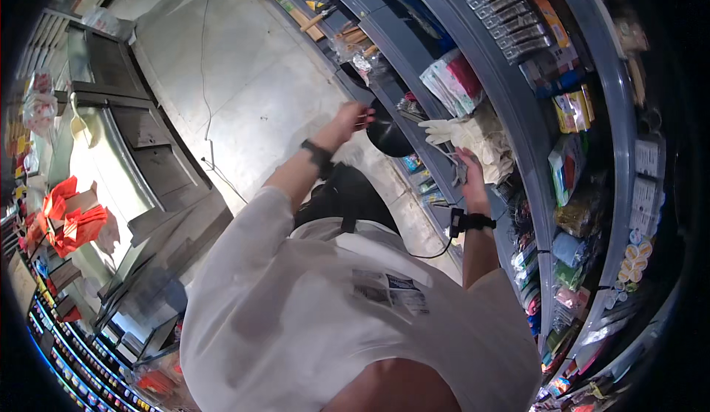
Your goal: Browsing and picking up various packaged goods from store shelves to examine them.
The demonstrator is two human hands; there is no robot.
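My left hand (355, 119) is over the floor beside the shelving, fingers curled, near a round black pan-like item (390, 129) at the lower shelves. Something small and pale shows at its fingertips, too small to name. At the middle shelf, my right hand (472, 170) holds a thin grey fabric item (459, 169), perhaps a glove, between thumb and fingers. Right beside it lies a pile of off-white gloves (482, 143), one with its fingers poking out over the shelf edge. Above the pile stand folded packs of white and pink cloth (452, 83).
Grey metal shelving (502, 76) with packaged goods curves along the right. Wooden-handled tools (355, 39) lie on a lower shelf. A cable (206, 90) runs over the concrete floor (260, 73). Cabinets (161, 157) and a red paper-like item (72, 218) are at the left.
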